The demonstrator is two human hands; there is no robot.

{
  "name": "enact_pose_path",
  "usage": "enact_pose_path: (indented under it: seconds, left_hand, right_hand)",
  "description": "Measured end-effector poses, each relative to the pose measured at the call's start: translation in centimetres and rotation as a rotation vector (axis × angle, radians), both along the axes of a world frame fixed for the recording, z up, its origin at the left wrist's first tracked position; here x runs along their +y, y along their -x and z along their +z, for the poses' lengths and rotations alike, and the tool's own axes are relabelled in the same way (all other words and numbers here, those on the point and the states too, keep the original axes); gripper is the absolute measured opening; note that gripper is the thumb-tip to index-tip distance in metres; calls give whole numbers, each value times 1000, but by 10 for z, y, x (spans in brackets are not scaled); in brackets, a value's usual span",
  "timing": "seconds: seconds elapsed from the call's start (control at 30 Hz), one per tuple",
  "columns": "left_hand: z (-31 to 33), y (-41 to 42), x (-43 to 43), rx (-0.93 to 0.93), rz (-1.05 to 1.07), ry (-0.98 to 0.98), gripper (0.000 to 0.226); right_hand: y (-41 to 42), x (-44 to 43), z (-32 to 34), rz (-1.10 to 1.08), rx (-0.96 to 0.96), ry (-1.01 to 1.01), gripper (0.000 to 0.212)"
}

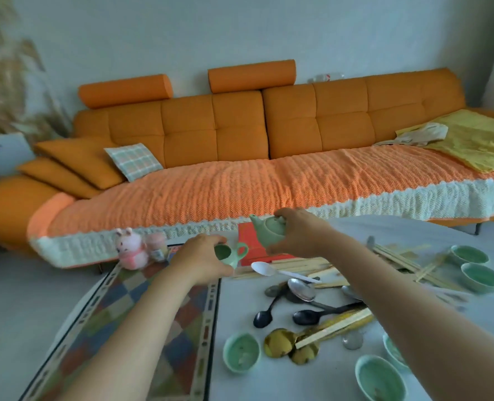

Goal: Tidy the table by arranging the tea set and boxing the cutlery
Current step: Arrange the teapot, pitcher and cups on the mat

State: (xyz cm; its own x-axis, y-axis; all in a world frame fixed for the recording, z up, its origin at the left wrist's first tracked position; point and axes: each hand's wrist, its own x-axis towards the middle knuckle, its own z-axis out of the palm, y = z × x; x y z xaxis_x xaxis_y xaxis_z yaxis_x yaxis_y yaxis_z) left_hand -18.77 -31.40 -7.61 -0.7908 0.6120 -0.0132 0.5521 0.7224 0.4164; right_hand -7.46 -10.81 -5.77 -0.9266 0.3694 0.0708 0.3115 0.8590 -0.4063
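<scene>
My right hand [296, 233] holds a pale green teapot [269, 230] in the air above a red box [250, 244] at the table's far edge, spout pointing left. My left hand [202, 260] grips a small green pitcher [232, 254] by its body, its handle facing right. Several green tea cups lie about: one near front [241, 353], one at lower right [380, 377], two at far right [481, 276]. Spoons are heaped mid-table: white plastic [264, 269], silver [301, 289], black [264, 315], gold [279, 342]. Wooden chopsticks [335, 328] are strewn among them.
The white table [312, 383] meets a patterned checked mat [130, 322] on the left. A pink plush bunny [130, 250] and a small jar [156, 244] stand at the mat's far end. An orange sofa [240, 146] runs along the wall behind.
</scene>
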Motion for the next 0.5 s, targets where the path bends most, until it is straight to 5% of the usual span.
enact_pose_path:
  seconds: [0.3,0.43,0.5]
  left_hand:
    - [-34,15,-110,-59,108,75,73]
    - [-43,28,-141,-94,136,56,47]
    - [-44,37,-154,-121,134,82,65]
  right_hand:
    - [64,-102,-18,141,-76,-38,94]
    - [89,-128,-39,164,-136,-74,98]
    - [98,-137,-48,166,-161,-92,98]
